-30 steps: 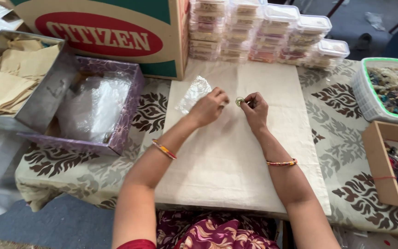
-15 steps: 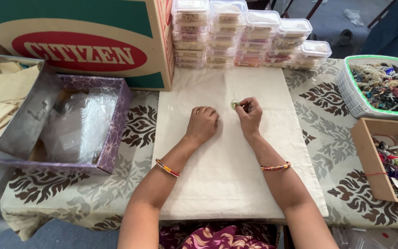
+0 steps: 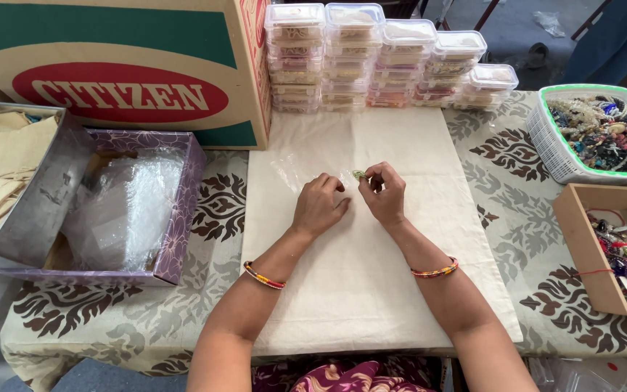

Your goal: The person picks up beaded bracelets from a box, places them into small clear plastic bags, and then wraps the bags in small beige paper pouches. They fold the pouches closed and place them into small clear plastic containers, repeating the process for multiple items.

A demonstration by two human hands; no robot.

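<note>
On cream cloth (image 3: 371,290) | right hand (image 3: 384,194) pinches small green trinket (image 3: 359,175), orientation unclear | left hand (image 3: 318,205) curled, empty

We cannot make out the tiny green piece (image 3: 359,175) pinched in the right hand (image 3: 384,194); its fingers hide most of it.

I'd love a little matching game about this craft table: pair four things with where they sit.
Things:
1. stack of clear lidded tubs
2. white basket of beads
3. purple box of clear bags
4. small green piece

Places:
A. in the right hand's fingers
B. far edge of the cream cloth
C. left of the cloth
D. right of the cloth, far side

Pairs: 1-B, 2-D, 3-C, 4-A
</note>
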